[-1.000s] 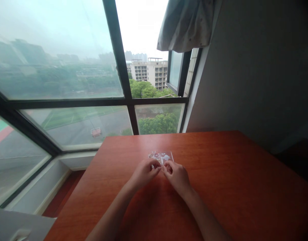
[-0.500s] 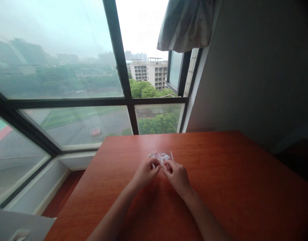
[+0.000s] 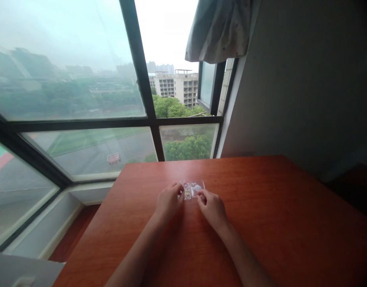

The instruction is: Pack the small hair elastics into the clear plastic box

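A small clear plastic case with compartments lies on the table, with tiny gold and reddish pieces in it. Joined to it or right beside it on the right is a flat clear panel with a whitish patch. My left hand rests at the case's left edge, its fingers curled and bent inward; whether they grip the case is hidden. At the panel's lower right corner is my right hand, thumb and fingertips pinched together. Anything between those fingertips is too small to make out.
The reddish-brown wooden table runs up to the window frame at the back and left. A grey wall stands on the right. A curtain hangs above a window sash that stands ajar.
My hands have moved apart from where their fingertips met in front of the case. The left went left, the right slightly right. More of the case's gold pieces now shows between them.
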The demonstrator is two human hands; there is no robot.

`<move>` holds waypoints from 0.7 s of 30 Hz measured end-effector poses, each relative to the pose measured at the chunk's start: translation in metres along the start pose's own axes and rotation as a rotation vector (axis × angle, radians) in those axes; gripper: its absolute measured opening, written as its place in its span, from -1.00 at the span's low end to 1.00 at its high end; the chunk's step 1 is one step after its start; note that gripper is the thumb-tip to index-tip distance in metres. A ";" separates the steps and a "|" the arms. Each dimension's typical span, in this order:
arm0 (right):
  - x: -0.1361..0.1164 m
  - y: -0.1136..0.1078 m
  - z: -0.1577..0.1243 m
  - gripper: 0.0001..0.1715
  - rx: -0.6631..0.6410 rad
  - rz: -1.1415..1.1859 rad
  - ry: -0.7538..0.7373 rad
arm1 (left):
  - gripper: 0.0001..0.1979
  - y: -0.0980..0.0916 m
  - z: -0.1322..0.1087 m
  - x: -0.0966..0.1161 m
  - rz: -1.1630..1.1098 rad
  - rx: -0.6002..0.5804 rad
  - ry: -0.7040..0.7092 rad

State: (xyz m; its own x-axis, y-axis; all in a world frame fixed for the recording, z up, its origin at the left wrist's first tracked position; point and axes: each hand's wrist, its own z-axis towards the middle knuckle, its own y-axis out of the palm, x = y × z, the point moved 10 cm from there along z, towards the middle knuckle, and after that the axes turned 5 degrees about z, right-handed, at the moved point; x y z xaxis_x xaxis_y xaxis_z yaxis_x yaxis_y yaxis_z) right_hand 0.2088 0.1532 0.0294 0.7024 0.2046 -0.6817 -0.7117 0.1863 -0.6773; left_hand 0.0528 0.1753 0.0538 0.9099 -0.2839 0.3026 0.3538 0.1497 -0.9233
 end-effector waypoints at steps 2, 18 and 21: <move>0.000 0.000 0.000 -0.85 -0.006 -0.001 0.000 | -0.87 0.004 0.000 0.002 0.041 -0.020 -0.008; 0.016 -0.018 0.006 -0.73 0.135 -0.177 -0.008 | -0.65 -0.009 0.001 -0.040 -0.173 0.060 -0.029; 0.024 -0.013 0.005 -0.67 0.166 -0.243 -0.011 | -0.40 0.006 0.003 -0.053 -0.281 -0.027 -0.002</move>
State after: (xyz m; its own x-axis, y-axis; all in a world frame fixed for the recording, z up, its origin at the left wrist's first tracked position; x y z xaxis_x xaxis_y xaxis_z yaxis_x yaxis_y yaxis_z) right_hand 0.2348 0.1602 0.0237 0.8530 0.1452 -0.5013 -0.5154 0.3856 -0.7653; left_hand 0.0071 0.1938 0.0328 0.7771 -0.3087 0.5485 0.5867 0.0400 -0.8088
